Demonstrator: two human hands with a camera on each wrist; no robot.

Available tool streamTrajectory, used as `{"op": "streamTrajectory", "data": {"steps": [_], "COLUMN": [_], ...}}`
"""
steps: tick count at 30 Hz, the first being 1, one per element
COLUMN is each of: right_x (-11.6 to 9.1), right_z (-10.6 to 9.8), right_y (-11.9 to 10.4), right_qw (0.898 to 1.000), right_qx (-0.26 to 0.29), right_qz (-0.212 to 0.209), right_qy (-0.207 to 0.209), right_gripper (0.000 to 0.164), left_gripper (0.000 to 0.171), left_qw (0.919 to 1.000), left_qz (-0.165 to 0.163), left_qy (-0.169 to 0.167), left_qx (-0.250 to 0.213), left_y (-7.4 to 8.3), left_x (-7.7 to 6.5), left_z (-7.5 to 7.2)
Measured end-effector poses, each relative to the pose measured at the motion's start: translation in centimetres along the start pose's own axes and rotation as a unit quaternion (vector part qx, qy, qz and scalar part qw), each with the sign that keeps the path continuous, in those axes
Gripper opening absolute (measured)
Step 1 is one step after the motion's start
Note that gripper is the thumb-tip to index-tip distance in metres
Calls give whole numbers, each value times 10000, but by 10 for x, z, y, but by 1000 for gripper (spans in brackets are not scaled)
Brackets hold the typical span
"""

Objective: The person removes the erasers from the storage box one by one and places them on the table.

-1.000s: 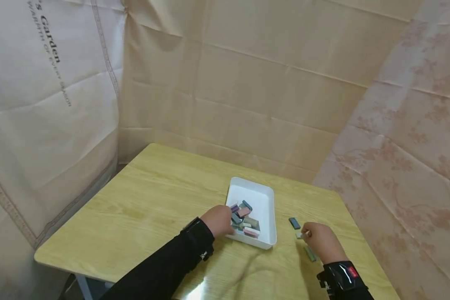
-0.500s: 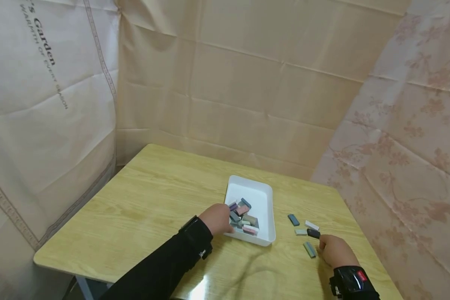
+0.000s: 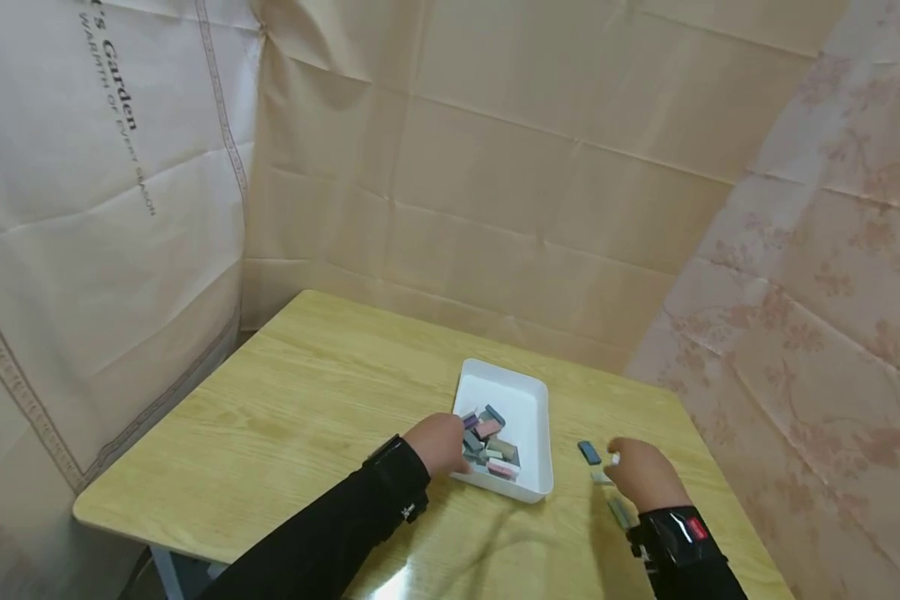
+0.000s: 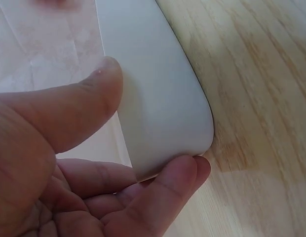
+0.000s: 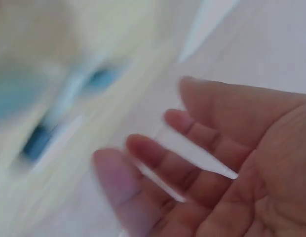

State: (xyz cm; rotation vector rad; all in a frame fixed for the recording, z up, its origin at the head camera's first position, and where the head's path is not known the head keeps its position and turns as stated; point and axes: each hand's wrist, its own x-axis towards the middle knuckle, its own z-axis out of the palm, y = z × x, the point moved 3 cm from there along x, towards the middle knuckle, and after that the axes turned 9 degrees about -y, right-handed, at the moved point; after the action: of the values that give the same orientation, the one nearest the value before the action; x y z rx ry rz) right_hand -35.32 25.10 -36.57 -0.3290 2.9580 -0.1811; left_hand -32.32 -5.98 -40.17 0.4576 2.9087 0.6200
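Observation:
My left hand [image 3: 437, 443] holds the white plastic tray [image 3: 534, 442] at its near left corner. In the left wrist view the thumb [image 4: 101, 86] lies along the tray wall [image 4: 163, 84] while the fingers bend round the corner. Several small rectangular blocks [image 3: 489, 428], in grey, pink, purple and beige, are heaped in the tray's near half. Over the loose blocks right of the tray hovers my right hand [image 3: 645, 473], its fingers loosely spread with nothing between them in the right wrist view. A dark blue block [image 3: 589, 452] lies by its fingertips; a green block [image 3: 621, 512] is partly hidden beneath it.
The wooden table [image 3: 330, 392] has its right edge just beyond the right hand. Beige cloth [image 3: 495, 167] hangs behind it, with a white printed cloth [image 3: 112, 250] at the left and a floral one [image 3: 825, 317] at the right.
My right hand moves right beside a black block, then back left over the loose blocks, covering the black one. The left hand stays on the tray corner.

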Motion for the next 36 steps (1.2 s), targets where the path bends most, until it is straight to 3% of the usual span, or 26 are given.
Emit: {"op": "streamTrajectory", "data": {"steps": [4,8,13,17,24,27,30,36], "right_x": [34,72,111,125,127,124,115,82], "right_z": [-10,-4,17,31,34,33,27,9], "right_y": [-64,-103,-110,-106,-114,-119,-121,-106], "right_qw": [9960,9911,9895,9918,9907,9888,9867,9887], "right_qx": [510,652,463,364,-82,-25,177,594], "right_qz": [-730,-1045,-1053,-877,-1278,-1466,-1614,-1322], "right_qy": [-76,-506,-876,-854,-454,-261,-6,391], "right_gripper": [38,39,39,33,24,19,19,17], "left_gripper": [37,39,40,39,38,38,39,38], "left_qw": [10000,9998,9984,9983,9979,9973,9976,9987], "left_qz": [-69,44,195,287,372,414,430,390], "left_qy": [20,142,301,261,297,349,350,306], "left_qx": [-63,155,442,424,435,503,426,126], "left_y": [-1,3,14,21,22,18,11,-9], "left_x": [-1,-1,-2,-4,-7,-6,-5,-7], "left_z": [2,6,10,9,5,6,8,6]}}
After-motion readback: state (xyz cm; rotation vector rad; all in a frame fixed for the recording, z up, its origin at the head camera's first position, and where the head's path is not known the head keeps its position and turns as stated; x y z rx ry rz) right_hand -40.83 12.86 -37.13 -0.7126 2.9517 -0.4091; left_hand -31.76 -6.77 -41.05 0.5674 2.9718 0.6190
